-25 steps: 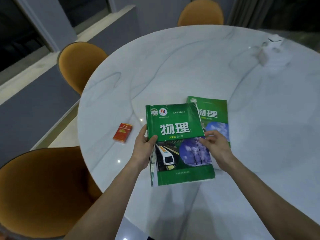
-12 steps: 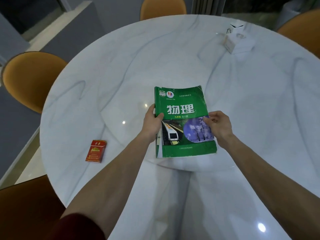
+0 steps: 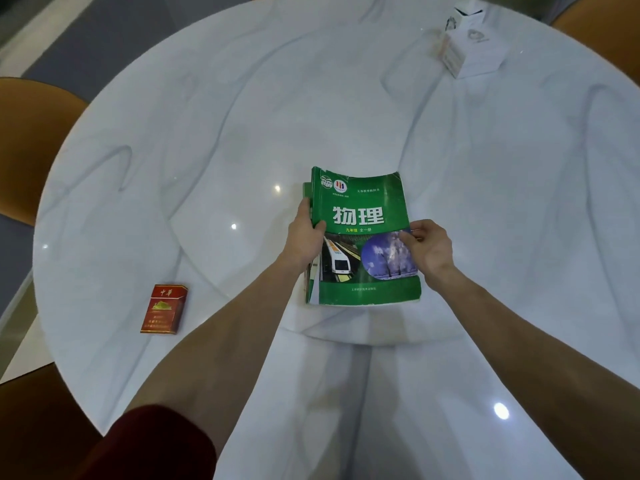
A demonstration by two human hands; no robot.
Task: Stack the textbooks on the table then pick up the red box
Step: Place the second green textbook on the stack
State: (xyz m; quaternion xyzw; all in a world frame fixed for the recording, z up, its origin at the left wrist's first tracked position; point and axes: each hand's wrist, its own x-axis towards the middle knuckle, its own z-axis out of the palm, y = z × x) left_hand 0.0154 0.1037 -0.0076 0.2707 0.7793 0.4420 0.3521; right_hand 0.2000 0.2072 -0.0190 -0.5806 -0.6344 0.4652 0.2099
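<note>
A green textbook (image 3: 367,216) with white characters lies on top of a second green textbook, of which only a sliver (image 3: 306,192) shows along the left side. My left hand (image 3: 306,239) grips the top book's left edge, thumb on the cover. At the book's right edge my right hand (image 3: 427,249) has its fingers on the cover. The red box (image 3: 164,309), a small cigarette pack, lies flat on the white marble table (image 3: 242,116) well to the left of the books, apart from both hands.
A white tissue box (image 3: 471,50) stands at the far right of the table. Orange chairs sit at the left edge (image 3: 31,140), the lower left (image 3: 41,420) and the top right corner (image 3: 602,26). The table's near rim curves past the red box.
The top book has slid right onto the second book, covering it almost fully. Both hands stayed on its edges. The view tilted further down over the table.
</note>
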